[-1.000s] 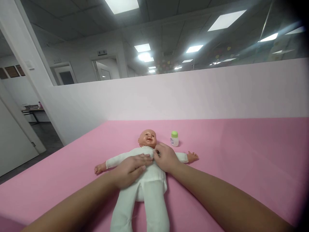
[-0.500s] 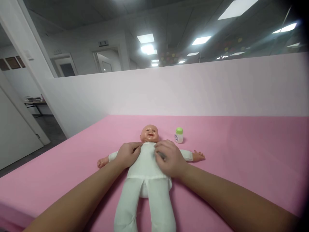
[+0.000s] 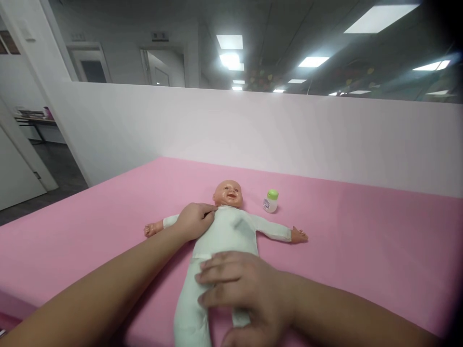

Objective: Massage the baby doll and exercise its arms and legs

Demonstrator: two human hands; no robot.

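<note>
A baby doll (image 3: 224, 236) with a bald plastic head and white cloth body lies on its back, arms spread and face up. My left hand (image 3: 197, 220) is closed on the doll at its shoulder, on the left side of the picture, just below the neck. Above the doll's hips and legs is my right hand (image 3: 246, 289), its fingers apart and nothing in it; I cannot tell whether it touches the cloth. A greyish patch (image 3: 238, 222) shows on the doll's chest. Beyond the doll's outstretched arm stands a small bottle (image 3: 270, 202) with a green cap.
The doll and bottle are on a pink padded surface (image 3: 361, 241). A white partition (image 3: 253, 125) rises along its far side. On the left are a door (image 3: 18, 168) and a distant table (image 3: 36, 119) with things on it.
My right hand has left the doll's chest and come down toward its legs, its fingers opening. My left hand stays at the shoulder. The camera view has tilted and shifted.
</note>
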